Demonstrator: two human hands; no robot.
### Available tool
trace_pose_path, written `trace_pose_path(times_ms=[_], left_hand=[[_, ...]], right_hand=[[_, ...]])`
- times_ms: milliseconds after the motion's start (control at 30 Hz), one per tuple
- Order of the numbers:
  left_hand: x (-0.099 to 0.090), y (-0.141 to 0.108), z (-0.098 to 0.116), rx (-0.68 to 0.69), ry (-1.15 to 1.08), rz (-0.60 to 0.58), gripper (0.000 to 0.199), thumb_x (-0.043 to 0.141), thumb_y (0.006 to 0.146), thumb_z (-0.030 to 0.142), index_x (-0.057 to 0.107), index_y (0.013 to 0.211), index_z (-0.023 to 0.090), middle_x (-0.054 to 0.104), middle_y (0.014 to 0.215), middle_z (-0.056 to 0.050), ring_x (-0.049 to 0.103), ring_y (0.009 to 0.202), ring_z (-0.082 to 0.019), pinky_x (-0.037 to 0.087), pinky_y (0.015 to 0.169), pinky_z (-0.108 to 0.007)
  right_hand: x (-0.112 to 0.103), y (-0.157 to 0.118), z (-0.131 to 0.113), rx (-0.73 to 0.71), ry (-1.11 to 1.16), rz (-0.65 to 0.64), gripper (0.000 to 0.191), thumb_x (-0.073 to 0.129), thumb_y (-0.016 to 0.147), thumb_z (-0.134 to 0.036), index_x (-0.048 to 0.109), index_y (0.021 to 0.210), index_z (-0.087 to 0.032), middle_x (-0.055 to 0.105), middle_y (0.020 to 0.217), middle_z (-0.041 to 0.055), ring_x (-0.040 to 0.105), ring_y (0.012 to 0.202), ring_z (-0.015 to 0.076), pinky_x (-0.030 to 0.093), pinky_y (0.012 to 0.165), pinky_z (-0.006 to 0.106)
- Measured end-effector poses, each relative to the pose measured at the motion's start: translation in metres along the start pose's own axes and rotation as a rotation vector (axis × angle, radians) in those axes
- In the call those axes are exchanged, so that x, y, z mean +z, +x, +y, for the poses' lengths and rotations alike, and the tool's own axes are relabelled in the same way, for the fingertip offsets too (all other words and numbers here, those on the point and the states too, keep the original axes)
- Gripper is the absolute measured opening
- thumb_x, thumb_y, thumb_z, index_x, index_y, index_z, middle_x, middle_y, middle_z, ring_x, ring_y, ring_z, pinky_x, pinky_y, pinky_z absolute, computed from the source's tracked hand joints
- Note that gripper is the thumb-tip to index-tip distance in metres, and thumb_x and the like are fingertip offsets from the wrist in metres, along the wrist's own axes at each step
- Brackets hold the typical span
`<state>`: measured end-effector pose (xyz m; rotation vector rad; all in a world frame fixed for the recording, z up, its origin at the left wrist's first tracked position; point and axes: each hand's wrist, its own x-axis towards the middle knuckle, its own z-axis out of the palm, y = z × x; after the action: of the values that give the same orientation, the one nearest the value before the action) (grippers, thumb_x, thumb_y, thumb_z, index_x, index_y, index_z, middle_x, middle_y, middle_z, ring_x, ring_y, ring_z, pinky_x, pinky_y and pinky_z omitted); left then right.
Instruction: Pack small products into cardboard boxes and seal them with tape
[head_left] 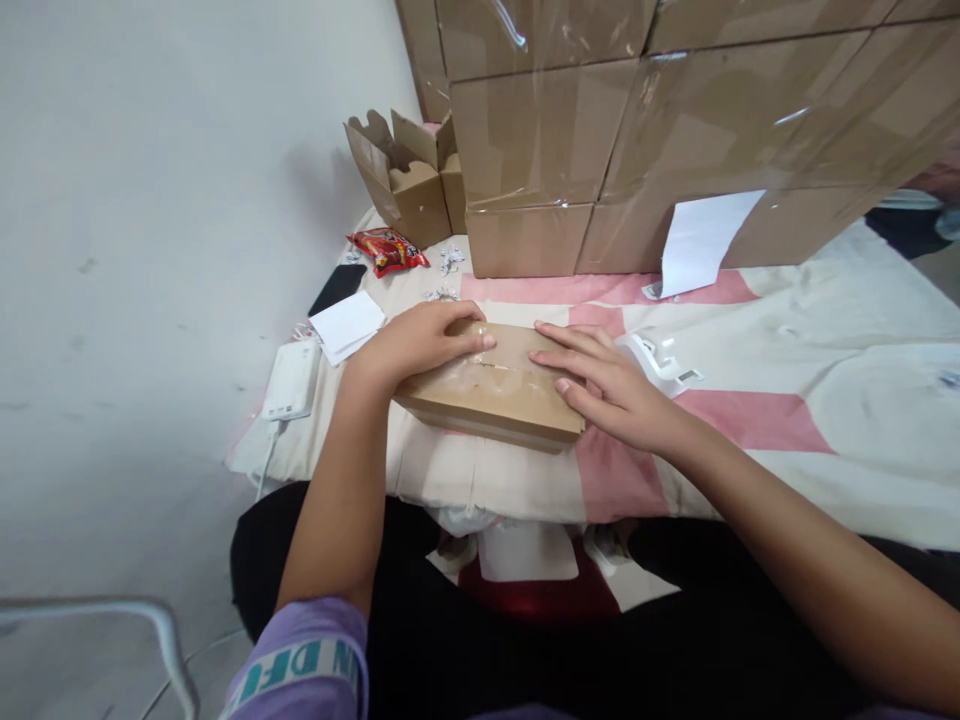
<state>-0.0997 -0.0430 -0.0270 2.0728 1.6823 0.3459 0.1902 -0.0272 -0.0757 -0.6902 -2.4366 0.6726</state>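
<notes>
A closed cardboard box (487,400) lies on the cloth in front of me, with clear tape (491,365) across its top. My left hand (427,345) rests over the box's far left part, thumb stretched along the top by the tape and the other fingers towards the far edge, partly hidden. My right hand (611,385) lies on the right end, fingers spread flat over the top and right edge. Just beyond the right hand stands a white tape dispenser (652,365).
Stacked, taped cartons (525,150) form a wall behind, with a white sheet (705,240) leaning on them. Open boxes (412,190), a red snack packet (386,250), a black phone (337,290), white paper (349,325) and a white power bank (291,380) are at the left.
</notes>
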Motion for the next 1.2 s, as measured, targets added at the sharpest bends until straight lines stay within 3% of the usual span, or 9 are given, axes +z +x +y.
trace_pose_path(times_ms=[167,267,367,600,733,867,1000,1100,1200], left_hand=[[0.005,0.005,0.004,-0.031,0.038,0.124,0.042,0.041,0.101,0.054,0.070,0.093,0.024,0.074,0.100,-0.004,0.065,0.096,-0.026,0.046,0.087,-0.037],[-0.001,-0.005,0.000,-0.006,0.034,0.065,0.046,0.052,0.094,0.061,0.066,0.123,0.027,0.067,0.130,-0.007,0.061,0.118,-0.031,0.046,0.102,-0.043],[-0.010,-0.023,-0.006,-0.008,0.040,-0.041,0.097,0.072,0.075,0.070,0.037,0.156,0.031,0.040,0.160,-0.011,0.041,0.144,-0.039,0.043,0.113,-0.051],[-0.005,-0.040,-0.014,0.001,0.098,-0.092,0.120,0.074,0.066,0.080,0.020,0.163,0.034,0.017,0.172,-0.008,0.014,0.158,-0.043,0.026,0.127,-0.061],[0.000,-0.036,-0.019,-0.021,0.072,-0.047,0.105,0.066,0.075,0.079,0.025,0.161,0.036,0.022,0.171,-0.008,0.018,0.158,-0.042,0.028,0.125,-0.061],[0.007,-0.032,-0.026,-0.016,0.016,0.037,0.087,0.061,0.083,0.075,0.033,0.158,0.039,0.030,0.168,-0.006,0.025,0.155,-0.041,0.029,0.124,-0.061],[0.013,-0.029,-0.033,0.007,0.006,0.108,0.086,0.064,0.083,0.073,0.036,0.156,0.036,0.033,0.166,-0.006,0.028,0.154,-0.038,0.027,0.126,-0.060],[0.014,-0.026,-0.033,0.015,0.007,0.129,0.083,0.062,0.085,0.072,0.038,0.154,0.033,0.035,0.163,-0.008,0.033,0.151,-0.036,0.033,0.123,-0.056],[0.013,-0.024,-0.029,0.014,0.004,0.137,0.083,0.062,0.085,0.072,0.041,0.153,0.029,0.037,0.161,-0.010,0.035,0.150,-0.036,0.038,0.121,-0.054]], right_hand=[[0.003,0.000,-0.001,0.006,-0.001,0.021,0.041,0.045,0.104,-0.038,0.064,0.140,-0.034,0.045,0.162,-0.0008,0.043,0.144,0.0347,0.037,0.119,0.065],[0.003,0.000,-0.002,0.014,-0.008,0.032,0.040,0.046,0.104,-0.037,0.064,0.139,-0.033,0.046,0.162,-0.0005,0.042,0.144,0.0341,0.037,0.119,0.065],[0.003,0.001,-0.005,0.020,-0.022,0.027,0.040,0.045,0.104,-0.035,0.066,0.138,-0.029,0.046,0.162,0.0028,0.042,0.143,0.0337,0.038,0.118,0.064],[0.003,-0.001,-0.014,0.062,-0.018,0.043,0.039,0.049,0.103,-0.038,0.066,0.138,-0.029,0.048,0.160,0.0042,0.049,0.140,0.0305,0.040,0.118,0.059],[-0.032,-0.012,0.014,0.163,-0.035,0.205,0.039,0.052,0.101,-0.039,0.068,0.134,-0.025,0.062,0.147,0.0076,0.058,0.133,0.0284,0.047,0.114,0.051],[-0.097,-0.050,0.074,0.547,-0.306,0.408,0.029,0.056,0.093,-0.026,0.078,0.109,-0.020,0.078,0.106,0.0094,0.070,0.086,0.0270,0.058,0.086,0.047],[-0.121,-0.094,0.120,0.854,-0.409,0.151,0.031,0.058,0.088,-0.019,0.080,0.110,-0.021,0.073,0.100,0.0098,0.069,0.085,0.0247,0.056,0.084,0.040],[-0.105,-0.109,0.130,0.841,-0.359,-0.085,0.031,0.061,0.088,-0.021,0.078,0.113,-0.023,0.066,0.109,0.0103,0.069,0.095,0.0249,0.054,0.091,0.039],[-0.090,-0.113,0.129,0.814,-0.337,-0.114,0.028,0.059,0.089,-0.022,0.076,0.111,-0.022,0.062,0.114,0.0097,0.068,0.092,0.0238,0.053,0.095,0.041]])
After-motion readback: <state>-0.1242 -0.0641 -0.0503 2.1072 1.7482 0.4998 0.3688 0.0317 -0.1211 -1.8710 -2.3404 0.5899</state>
